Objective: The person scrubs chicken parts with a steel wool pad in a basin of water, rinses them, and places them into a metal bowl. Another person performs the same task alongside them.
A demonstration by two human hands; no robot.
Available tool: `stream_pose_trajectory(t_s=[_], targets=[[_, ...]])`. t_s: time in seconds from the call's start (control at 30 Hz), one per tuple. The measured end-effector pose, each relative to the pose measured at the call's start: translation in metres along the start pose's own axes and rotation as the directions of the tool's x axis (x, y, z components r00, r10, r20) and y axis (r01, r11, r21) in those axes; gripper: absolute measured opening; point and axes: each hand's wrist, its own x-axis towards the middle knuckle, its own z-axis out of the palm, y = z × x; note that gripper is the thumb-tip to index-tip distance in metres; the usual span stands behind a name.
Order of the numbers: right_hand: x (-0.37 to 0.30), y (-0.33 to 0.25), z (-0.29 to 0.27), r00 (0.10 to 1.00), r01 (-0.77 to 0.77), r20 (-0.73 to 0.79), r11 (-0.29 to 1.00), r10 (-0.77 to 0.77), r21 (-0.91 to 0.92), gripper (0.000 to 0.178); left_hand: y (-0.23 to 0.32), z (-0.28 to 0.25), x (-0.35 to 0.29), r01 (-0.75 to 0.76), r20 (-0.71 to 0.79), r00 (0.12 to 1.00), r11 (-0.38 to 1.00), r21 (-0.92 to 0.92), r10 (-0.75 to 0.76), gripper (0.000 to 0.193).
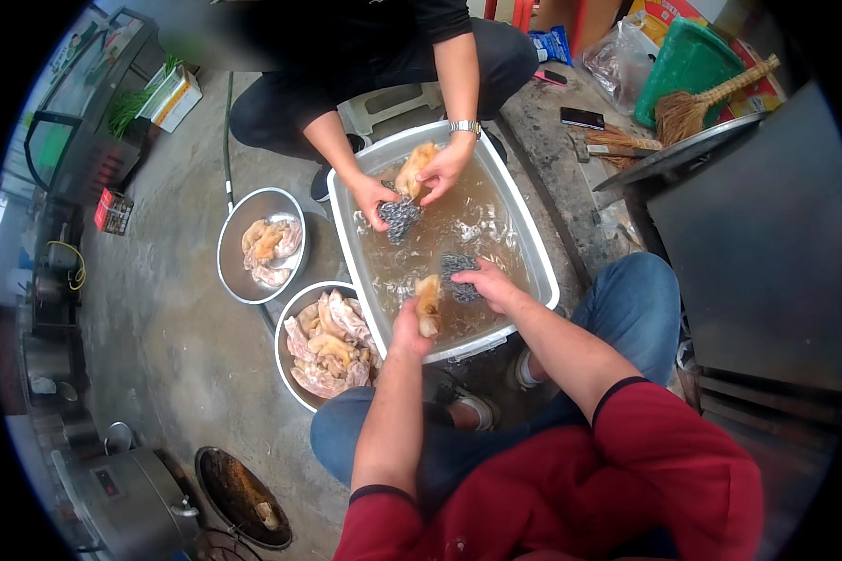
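Note:
My left hand grips a pale piece of meat over a rectangular metal tub of cloudy brown water. My right hand presses a dark steel-wool scrubber against that piece. Across the tub another person, seated in dark clothes, holds a second piece of meat in one hand and a scrubber in the other hand.
Two round metal bowls with several meat pieces stand on the concrete floor left of the tub. A black pan and a steel pot sit at lower left. A broom, green dustpan and phone lie at upper right beside a dark cabinet.

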Motion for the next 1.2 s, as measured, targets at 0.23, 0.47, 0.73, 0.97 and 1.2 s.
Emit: stream_pose_trajectory(t_s=[0.23, 0.47, 0.73, 0.97, 1.2], targets=[[-0.043, -0.034, 0.062, 0.9, 0.393, 0.042, 0.766, -0.434, -0.509, 0.06, -0.01, -0.012, 0.005, -0.033, 0.099, 0.995, 0.998, 0.049, 0.028, 0.029], [-0.044, -0.061, 0.044, 0.995, 0.051, 0.093, 0.994, -0.043, -0.094, 0.058, -0.006, 0.019, -0.018, -0.068, -0.017, 0.997, 0.994, 0.083, 0.07, 0.032], [-0.052, -0.055, 0.069, 0.941, 0.211, -0.047, 0.692, -0.334, -0.69, 0.059, -0.005, 0.007, -0.014, -0.042, 0.003, 0.999, 0.997, 0.07, 0.042, 0.029], [-0.023, -0.014, 0.025, 0.967, 0.193, -0.196, 0.972, -0.165, 0.134, 0.036, -0.007, 0.026, -0.024, -0.243, 0.002, 0.97, 0.97, 0.03, 0.243, 0.034], [-0.062, -0.033, 0.005, 0.993, -0.12, 0.035, 0.897, 0.116, 0.425, 0.042, 0.005, 0.021, -0.04, -0.379, -0.002, 0.925, 0.92, -0.101, 0.381, 0.041]])
